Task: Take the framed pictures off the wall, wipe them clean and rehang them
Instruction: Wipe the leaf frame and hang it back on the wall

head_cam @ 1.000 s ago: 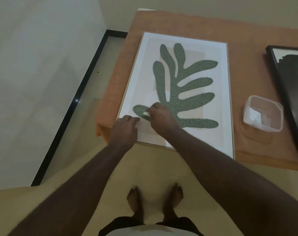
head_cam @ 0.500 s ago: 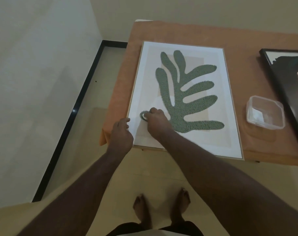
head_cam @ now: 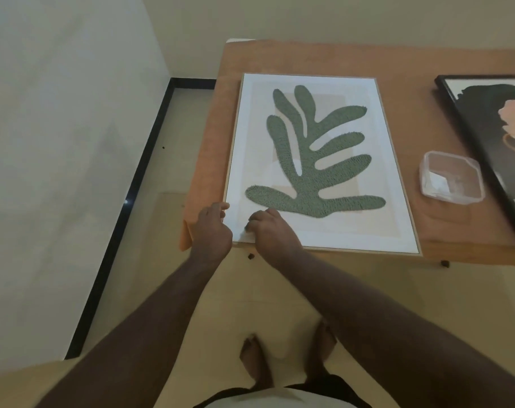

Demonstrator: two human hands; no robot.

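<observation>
- Pale walls met at a corner behind the table (head_cam: 280, 58), which wore an orange-brown cover; a black skirting strip (head_cam: 124, 207) ran along the foot of the left wall above a cream tiled floor (head_cam: 174, 148).
- Flat on the cover lay the leaf picture (head_cam: 315, 160) in its thin light frame, long side running away from me, its near short edge close to the table's near edge.
- At the picture's left edge the cover showed as only a narrow strip before the table ended; open floor lay between that side and the left wall.
- At the right, a second picture (head_cam: 491, 136) in a black frame lay flat too, cut off by the view's edge.
- Between the two pictures stood one clear plastic tub (head_cam: 452, 178), apart from the leaf picture and just beside the black frame.
- My left hand (head_cam: 212, 231) sat at the leaf picture's near left corner, fingers curled at the frame's edge; whether it truly gripped, I cannot tell.
- My right hand (head_cam: 272, 231) rested on the glass just beside it, fingers bunched on a small white wipe (head_cam: 247, 235).
- Count: two pictures, one tub, one wipe, two bare feet on the floor.
</observation>
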